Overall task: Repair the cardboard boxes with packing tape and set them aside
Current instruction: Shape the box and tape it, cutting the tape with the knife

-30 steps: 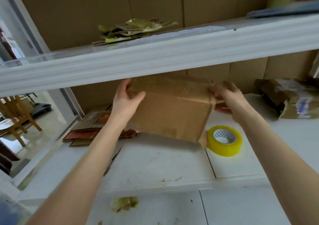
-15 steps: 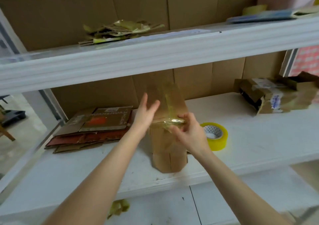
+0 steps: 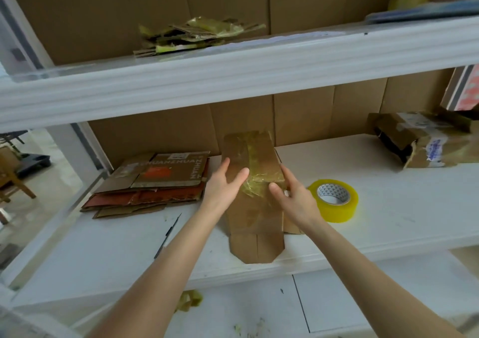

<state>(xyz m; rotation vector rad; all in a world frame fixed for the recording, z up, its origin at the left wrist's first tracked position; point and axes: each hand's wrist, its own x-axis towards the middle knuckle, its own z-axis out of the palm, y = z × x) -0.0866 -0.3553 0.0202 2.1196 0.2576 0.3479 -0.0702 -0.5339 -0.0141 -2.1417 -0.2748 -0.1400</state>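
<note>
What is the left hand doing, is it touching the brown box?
Touching. The head view shows the left hand with straight fingers lying on the taped face of the cardboard box.

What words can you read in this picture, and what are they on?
"ZHUANZHUAN": printed along the top flattened box, first letters unclear.
"ZHUAN": down that box's right edge.
Blue print on the torn box: too blurred to read.
On the tape roll: core pattern only, no words.

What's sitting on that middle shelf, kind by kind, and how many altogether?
Tape rolls: 1, the yellow tape roll.
Boxes: 2, the taped box and the torn box at right.
Stacks of flattened cardboard: 1.
Total: 4.
</note>
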